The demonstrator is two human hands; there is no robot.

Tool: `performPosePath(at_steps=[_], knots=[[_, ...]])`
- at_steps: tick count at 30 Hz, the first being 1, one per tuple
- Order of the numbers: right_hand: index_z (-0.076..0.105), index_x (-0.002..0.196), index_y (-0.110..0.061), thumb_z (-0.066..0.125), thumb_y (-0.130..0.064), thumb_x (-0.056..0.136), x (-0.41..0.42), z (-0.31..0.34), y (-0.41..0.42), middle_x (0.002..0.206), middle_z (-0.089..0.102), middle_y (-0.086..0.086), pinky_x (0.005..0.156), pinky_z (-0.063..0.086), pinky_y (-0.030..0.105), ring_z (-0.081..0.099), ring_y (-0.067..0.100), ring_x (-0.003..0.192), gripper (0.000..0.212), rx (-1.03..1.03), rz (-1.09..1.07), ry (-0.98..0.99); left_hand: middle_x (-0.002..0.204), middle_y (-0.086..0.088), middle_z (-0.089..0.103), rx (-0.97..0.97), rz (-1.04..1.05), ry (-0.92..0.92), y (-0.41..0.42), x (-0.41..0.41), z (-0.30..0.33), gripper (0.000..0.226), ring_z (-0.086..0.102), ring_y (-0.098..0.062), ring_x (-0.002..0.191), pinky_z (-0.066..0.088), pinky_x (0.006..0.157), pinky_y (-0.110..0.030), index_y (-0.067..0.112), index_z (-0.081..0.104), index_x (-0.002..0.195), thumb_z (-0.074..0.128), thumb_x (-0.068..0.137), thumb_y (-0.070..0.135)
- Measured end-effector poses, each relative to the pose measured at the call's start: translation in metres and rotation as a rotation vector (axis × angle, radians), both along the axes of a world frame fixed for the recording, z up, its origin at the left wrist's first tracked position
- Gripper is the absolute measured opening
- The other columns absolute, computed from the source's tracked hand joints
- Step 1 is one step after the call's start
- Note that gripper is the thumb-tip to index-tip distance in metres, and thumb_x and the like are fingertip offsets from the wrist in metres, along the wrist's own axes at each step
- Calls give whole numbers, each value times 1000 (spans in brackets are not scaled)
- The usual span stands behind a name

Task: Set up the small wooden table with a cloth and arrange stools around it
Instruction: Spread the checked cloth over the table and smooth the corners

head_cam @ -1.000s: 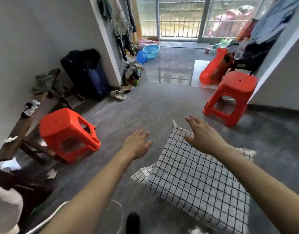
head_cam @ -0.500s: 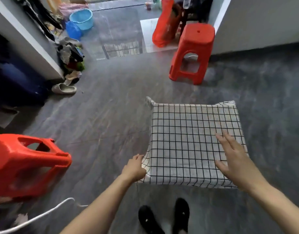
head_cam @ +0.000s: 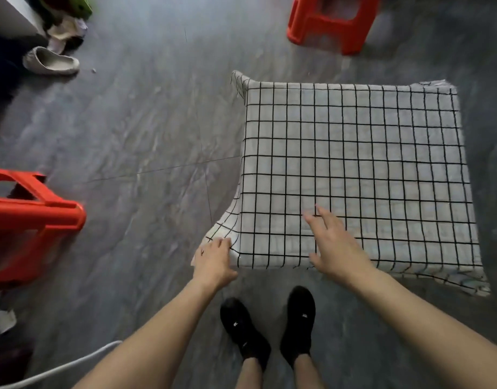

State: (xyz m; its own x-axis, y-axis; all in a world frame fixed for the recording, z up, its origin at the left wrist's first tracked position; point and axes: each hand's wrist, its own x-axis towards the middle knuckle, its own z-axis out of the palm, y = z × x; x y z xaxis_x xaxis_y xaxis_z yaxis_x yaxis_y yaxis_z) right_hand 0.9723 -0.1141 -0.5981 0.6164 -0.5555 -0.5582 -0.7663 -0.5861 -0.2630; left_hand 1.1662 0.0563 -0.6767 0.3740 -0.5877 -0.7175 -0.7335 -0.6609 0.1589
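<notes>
Head view: the checked cloth (head_cam: 354, 169) already covers the small table, right of centre. The left hand (head_cam: 213, 262) pinches the cloth's hanging corner at 7 o'clock of the table; the right hand (head_cam: 334, 248) hovers flat, fingers spread, over the near edge. One red stool (head_cam: 330, 22) stands at 12 o'clock, another (head_cam: 25, 226) lies tipped at 9 o'clock, well apart. Judging by this, smoothing is nearly done and the stools remain.

Head camera looks steeply down, close above floor (head_cam: 146, 141).
</notes>
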Motion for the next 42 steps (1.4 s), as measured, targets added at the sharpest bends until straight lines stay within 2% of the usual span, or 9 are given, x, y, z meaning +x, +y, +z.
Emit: performPosePath(at_steps=[3, 7, 17, 22, 26, 30, 35, 38, 42], knots=[[14, 150, -26, 63, -17, 83, -6, -33, 6, 161, -1, 12, 112, 32, 41, 21, 30, 143, 84, 24, 18, 60, 127, 3, 47, 23, -5, -16, -4, -10, -19, 62, 47, -24, 120, 37, 101, -40, 25, 42, 128, 67, 72, 34], [9, 152, -27, 61, -10, 82, -19, -58, 12, 161, -8, 12, 108, 37, 43, 13, 34, 146, 89, 43, 19, 91, 113, -4, 58, -88, 64, -33, -10, -26, -20, 16, 56, -31, 106, 40, 78, -38, 17, 50, 98, 47, 83, 12], [15, 150, -23, 54, -1, 80, -34, -58, 31, 159, -1, 14, 109, 38, 39, 7, 31, 146, 83, 47, 56, 49, 96, -7, 66, -4, 111, -17, 19, -38, -9, 8, 61, -34, 95, 37, 65, -33, 16, 52, 80, 46, 77, 10], [11, 151, -26, 57, -7, 83, -41, -55, 34, 160, -10, 7, 110, 36, 37, 5, 28, 147, 85, 103, 61, -15, 117, -1, 61, 79, 70, -14, 23, -34, -22, 18, 58, -28, 111, 49, 84, -38, 22, 55, 103, 50, 86, 24], [20, 152, -22, 60, -19, 86, -53, -54, 23, 161, -6, 8, 114, 33, 39, 8, 25, 148, 77, 69, 72, -97, 158, -1, 23, 276, 173, 85, 32, -14, -37, 90, 33, -25, 140, 37, 108, -42, 12, 17, 153, 65, 82, 40], [27, 149, -18, 59, -16, 86, -77, -59, -1, 160, 6, 13, 117, 23, 40, 17, 29, 146, 71, -76, 27, -69, 164, 1, 4, -52, 279, 128, 26, -7, -33, 82, 11, -18, 149, 22, 117, -37, 15, 12, 156, 49, 83, 7], [27, 149, -17, 63, -8, 81, -123, -66, -36, 158, 1, 18, 105, 41, 45, 21, 37, 142, 77, -107, -102, 50, 162, 9, 8, -439, 461, 250, -22, -30, -20, 67, 10, -7, 148, 13, 119, -28, 24, 12, 156, 49, 100, 30], [18, 151, -22, 60, -5, 81, -155, -69, -50, 157, -10, 17, 102, 43, 45, 14, 39, 142, 83, -80, -205, 142, 160, 5, 20, -379, 790, 408, -50, -50, -19, 69, 19, -16, 147, 17, 117, -33, 25, 10, 156, 46, 100, 44], [19, 151, -22, 61, 5, 78, -198, -70, -68, 155, -8, 17, 105, 37, 51, 13, 43, 140, 88, -89, -327, 188, 144, -8, 48, -239, 802, 310, -52, -40, -31, 52, 41, -26, 135, 30, 109, -38, 11, 47, 140, 32, 103, 45]])
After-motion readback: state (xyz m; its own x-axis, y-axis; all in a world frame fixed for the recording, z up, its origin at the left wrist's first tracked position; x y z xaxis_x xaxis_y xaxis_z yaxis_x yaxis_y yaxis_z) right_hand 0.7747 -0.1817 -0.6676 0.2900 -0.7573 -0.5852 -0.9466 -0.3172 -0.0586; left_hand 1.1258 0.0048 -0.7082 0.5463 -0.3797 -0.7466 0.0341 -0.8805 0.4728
